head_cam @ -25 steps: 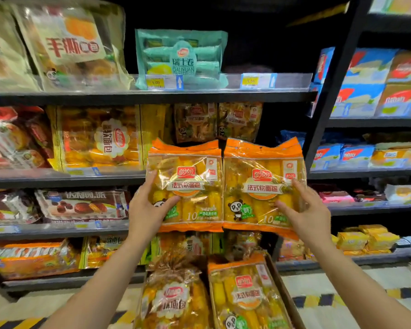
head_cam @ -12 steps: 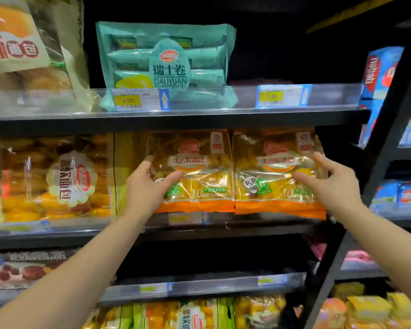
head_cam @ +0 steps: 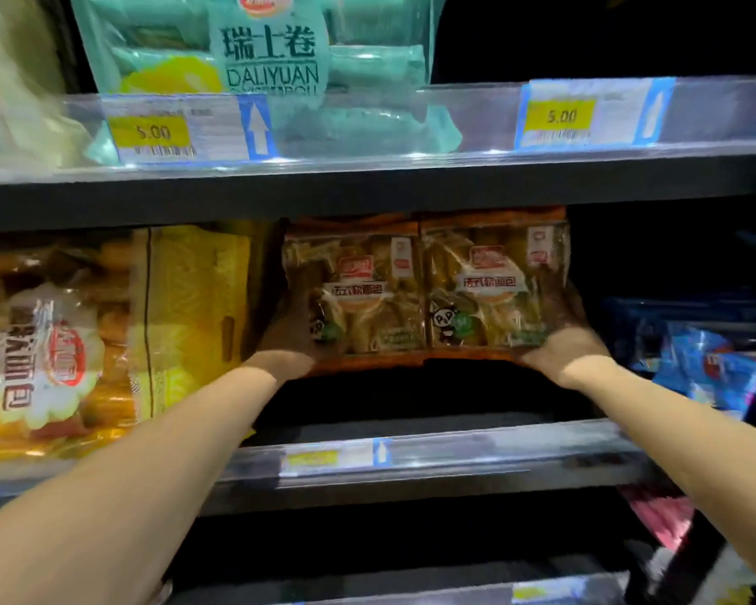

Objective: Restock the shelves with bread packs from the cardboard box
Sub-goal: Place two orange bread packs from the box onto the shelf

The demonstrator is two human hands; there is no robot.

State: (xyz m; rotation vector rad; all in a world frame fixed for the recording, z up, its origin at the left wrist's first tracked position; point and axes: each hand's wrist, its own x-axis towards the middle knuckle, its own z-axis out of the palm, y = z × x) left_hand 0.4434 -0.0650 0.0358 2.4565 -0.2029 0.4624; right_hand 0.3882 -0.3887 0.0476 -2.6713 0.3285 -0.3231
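Deep in the dim middle shelf (head_cam: 411, 456) bay — two bread packs (head_cam: 424, 290) side by side, held clear of the shelf floor. Left hand (head_cam: 287, 338) gripping one, right hand (head_cam: 564, 347) the other. Mid-placement — next, lowering both and letting go.

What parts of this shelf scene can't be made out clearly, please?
- Shelf floor under the two orange bread packs: head view, lost in shadow.
- Fingers of the left hand and right hand: dark, partly behind the packs.
- Lower price tag: blurred.
- Green pack: top cut off.
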